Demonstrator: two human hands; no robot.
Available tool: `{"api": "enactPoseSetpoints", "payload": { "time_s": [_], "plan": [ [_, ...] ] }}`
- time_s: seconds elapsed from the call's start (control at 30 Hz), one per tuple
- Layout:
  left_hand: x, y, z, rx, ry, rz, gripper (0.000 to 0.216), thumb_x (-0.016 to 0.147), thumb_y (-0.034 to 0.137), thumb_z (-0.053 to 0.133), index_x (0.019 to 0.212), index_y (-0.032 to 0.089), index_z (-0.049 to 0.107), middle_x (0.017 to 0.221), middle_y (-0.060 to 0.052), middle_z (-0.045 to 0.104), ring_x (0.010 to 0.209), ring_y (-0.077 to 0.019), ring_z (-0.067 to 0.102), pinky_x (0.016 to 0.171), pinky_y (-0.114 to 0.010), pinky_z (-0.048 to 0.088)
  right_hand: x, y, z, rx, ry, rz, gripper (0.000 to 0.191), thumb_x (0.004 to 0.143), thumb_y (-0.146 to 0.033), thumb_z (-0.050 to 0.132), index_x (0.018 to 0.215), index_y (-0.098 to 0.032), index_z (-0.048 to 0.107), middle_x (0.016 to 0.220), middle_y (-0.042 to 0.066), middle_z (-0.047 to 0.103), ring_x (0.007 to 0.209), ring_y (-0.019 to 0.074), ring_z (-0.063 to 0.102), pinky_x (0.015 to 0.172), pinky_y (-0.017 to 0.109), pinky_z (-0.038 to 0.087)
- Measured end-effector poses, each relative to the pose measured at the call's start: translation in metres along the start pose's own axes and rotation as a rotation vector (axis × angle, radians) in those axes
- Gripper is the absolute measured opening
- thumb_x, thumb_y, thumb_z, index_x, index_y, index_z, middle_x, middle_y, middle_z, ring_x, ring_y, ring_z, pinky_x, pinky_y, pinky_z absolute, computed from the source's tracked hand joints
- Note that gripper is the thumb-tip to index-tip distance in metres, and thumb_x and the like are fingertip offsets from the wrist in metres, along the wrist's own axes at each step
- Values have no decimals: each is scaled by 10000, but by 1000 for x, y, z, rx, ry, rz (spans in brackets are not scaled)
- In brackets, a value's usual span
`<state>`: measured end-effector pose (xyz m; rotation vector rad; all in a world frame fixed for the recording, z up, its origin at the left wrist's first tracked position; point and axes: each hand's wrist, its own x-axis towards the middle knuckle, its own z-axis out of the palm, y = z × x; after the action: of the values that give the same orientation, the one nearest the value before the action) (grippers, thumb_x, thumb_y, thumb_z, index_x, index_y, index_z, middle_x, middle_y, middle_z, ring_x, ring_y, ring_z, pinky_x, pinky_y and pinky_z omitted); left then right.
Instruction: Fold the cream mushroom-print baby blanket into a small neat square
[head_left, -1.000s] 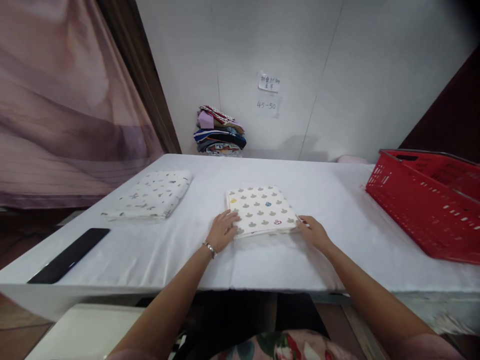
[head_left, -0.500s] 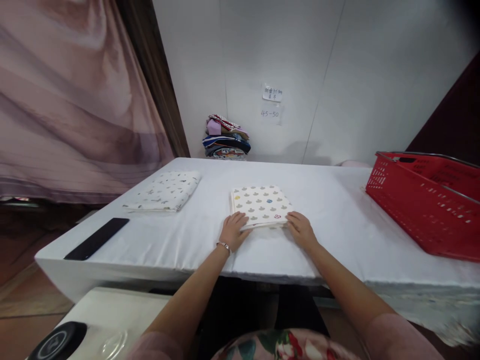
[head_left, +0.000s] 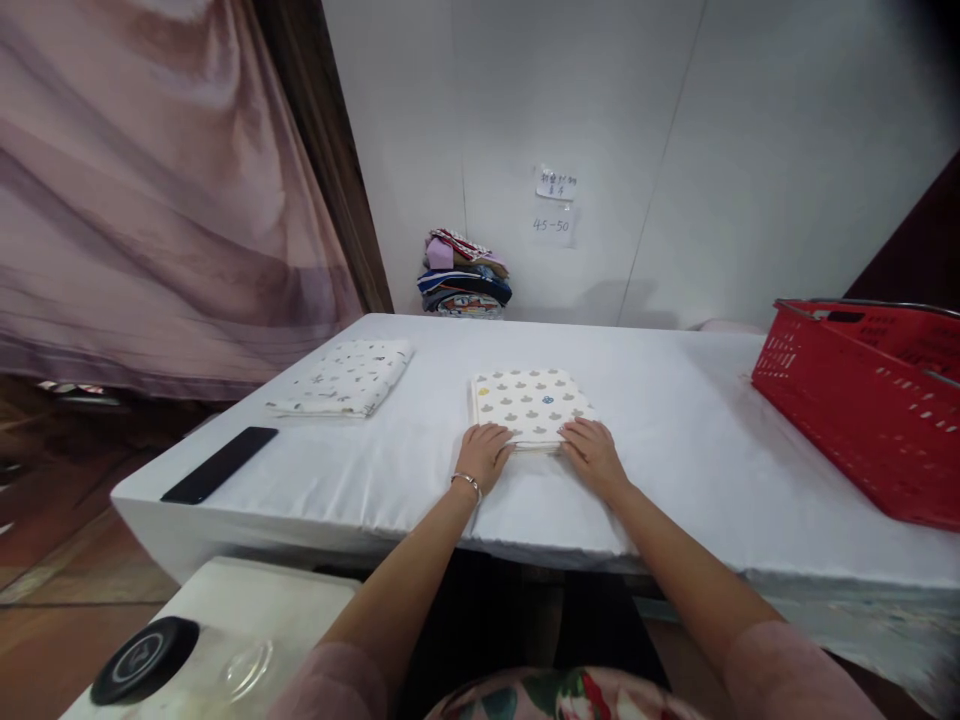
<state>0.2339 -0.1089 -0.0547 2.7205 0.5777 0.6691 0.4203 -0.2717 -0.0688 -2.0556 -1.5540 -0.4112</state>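
A folded white cloth with grey and coloured crown prints [head_left: 529,400] lies in the middle of the white-covered table [head_left: 675,440]. My left hand [head_left: 484,452], with a bracelet at the wrist, lies flat on the cloth's near left corner with fingers stretched out. My right hand [head_left: 594,452] rests flat on its near right corner, fingers also extended. Neither hand grips anything.
A second folded white patterned cloth [head_left: 345,377] lies at the table's left. A black phone [head_left: 220,464] sits near the left front corner. A red plastic basket [head_left: 870,400] stands at the right. A pile of folded clothes [head_left: 465,274] rests against the far wall. A white stool with a black disc [head_left: 144,659] is below left.
Both hands have slid closer together along the crown-print cloth's near edge. The view has pulled back and shifted, showing more floor and the stool at the lower left.
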Motion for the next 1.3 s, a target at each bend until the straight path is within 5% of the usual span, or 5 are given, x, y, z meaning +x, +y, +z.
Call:
{"api": "enactPoseSetpoints", "payload": {
  "time_s": [0.43,0.8,1.3],
  "plan": [
    [7,6,4,6,24,107,321,919,329,340,1089,258,602,1105,-23,628,1075,-159,502,1014,-347,287,6,-4,4,81,59,-16,328,921,-328,351,1012,-241,653,1116,35,630,1166,197,445,1009,403,272],
    [10,2,15,92,281,238,232,895,257,419,992,230,628,965,-27,667,918,-176,561,867,-365,384,4,3,12,80,174,-211,234,894,-265,458,1042,-219,633,1076,53,646,1080,223,510,931,427,352],
    [15,6,11,166,217,253,208,893,277,449,960,240,643,967,-34,669,894,-171,573,835,-360,389,12,1,12,100,217,-206,220,891,-214,460,1009,-228,646,1036,39,662,1037,210,530,917,418,373]
  ]
}}
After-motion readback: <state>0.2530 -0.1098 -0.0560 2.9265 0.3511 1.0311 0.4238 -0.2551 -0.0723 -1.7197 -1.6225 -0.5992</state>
